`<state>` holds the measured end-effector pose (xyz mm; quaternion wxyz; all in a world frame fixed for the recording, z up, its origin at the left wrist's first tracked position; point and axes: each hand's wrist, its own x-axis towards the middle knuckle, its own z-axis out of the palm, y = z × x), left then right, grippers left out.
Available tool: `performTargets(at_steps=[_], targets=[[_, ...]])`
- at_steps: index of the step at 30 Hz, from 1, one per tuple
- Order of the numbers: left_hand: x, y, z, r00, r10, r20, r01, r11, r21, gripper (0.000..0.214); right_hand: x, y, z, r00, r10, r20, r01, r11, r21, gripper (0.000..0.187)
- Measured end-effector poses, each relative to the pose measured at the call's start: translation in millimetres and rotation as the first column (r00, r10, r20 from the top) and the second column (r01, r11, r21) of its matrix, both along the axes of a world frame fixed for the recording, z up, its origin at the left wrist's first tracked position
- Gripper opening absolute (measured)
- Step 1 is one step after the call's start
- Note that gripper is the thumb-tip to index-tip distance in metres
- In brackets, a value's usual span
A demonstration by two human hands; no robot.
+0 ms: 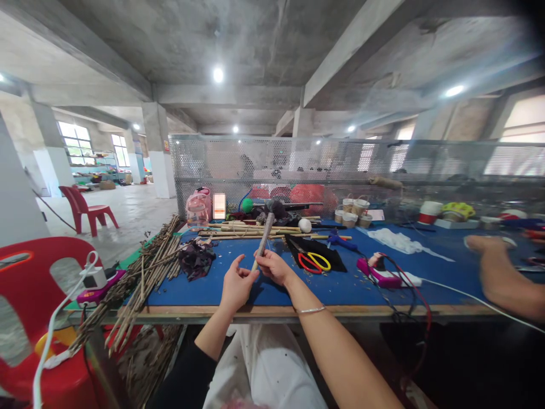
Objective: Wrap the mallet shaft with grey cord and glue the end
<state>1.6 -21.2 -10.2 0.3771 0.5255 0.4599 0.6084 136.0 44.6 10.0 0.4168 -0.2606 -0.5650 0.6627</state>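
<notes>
Stick point(264, 237) between the fingers point(266, 261)

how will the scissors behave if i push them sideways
The scissors would probably slide rather than roll, since they lie flat. The black cloth under them looks thin and loose, so it may drag or bunch along.

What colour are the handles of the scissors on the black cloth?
One handle is red, the other handle yellow; best in the head view.

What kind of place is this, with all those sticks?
Probably a craft workshop: the right hand holds a stick, many twigs are piled nearby, and scissors lie on the blue table.
</notes>
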Motion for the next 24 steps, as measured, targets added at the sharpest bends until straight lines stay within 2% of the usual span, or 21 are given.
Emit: performTargets(at_steps=[3, 6, 10, 13, 15, 18, 20, 22, 24], targets=[[-1.4, -4.1, 5.6, 0.984, -0.130, 0.119, 0.139, 0.988, -0.063, 0.084, 1.3, -1.8, 2.3, 0.998, 0.064, -0.029, -0.065, 0.997, -0.033, 0.039], [-0.8, -6.5, 9.6, 0.968, -0.203, 0.147, 0.222, 0.966, -0.130, 0.081, 0.4, -1.6, 2.0, 0.997, 0.069, -0.016, -0.069, 0.997, -0.034, 0.038], [0.6, -2.8, 5.3, 0.992, -0.110, 0.058, 0.112, 0.993, -0.042, 0.064, -1.5, 0.5, -0.8, 1.000, 0.013, 0.018, -0.012, 1.000, -0.011, 0.037], [0.1, 0.9, 0.1, 0.999, -0.034, 0.035, 0.034, 0.999, 0.013, 0.066, -0.8, 0.7, -1.1, 1.000, -0.022, -0.010, 0.022, 1.000, -0.001, 0.039], [-0.6, 1.7, -1.2, 0.997, -0.048, 0.062, 0.048, 0.999, 0.005, 0.071, 0.7, 0.0, -0.2, 0.999, -0.008, -0.039, 0.008, 1.000, -0.010, 0.039], [-0.7, 0.8, -0.1, 0.986, -0.126, 0.110, 0.130, 0.991, -0.027, 0.076, 2.1, -1.3, 1.4, 0.998, 0.037, -0.049, -0.039, 0.999, -0.033, 0.039], [0.2, -0.1, 0.7, 0.985, -0.141, 0.095, 0.146, 0.988, -0.058, 0.073, 1.4, -1.7, 1.6, 0.999, 0.032, -0.032, -0.033, 0.999, -0.034, 0.039], [1.5, -0.9, 0.7, 0.996, -0.084, 0.021, 0.085, 0.996, -0.038, 0.063, -0.1, -1.5, 1.2, 1.000, 0.000, -0.005, 0.000, 1.000, -0.026, 0.040], [2.2, -1.6, 0.2, 0.998, 0.023, -0.062, -0.021, 0.999, 0.033, 0.053, -1.3, -1.2, 0.4, 1.000, -0.028, 0.015, 0.028, 1.000, -0.014, 0.041]])
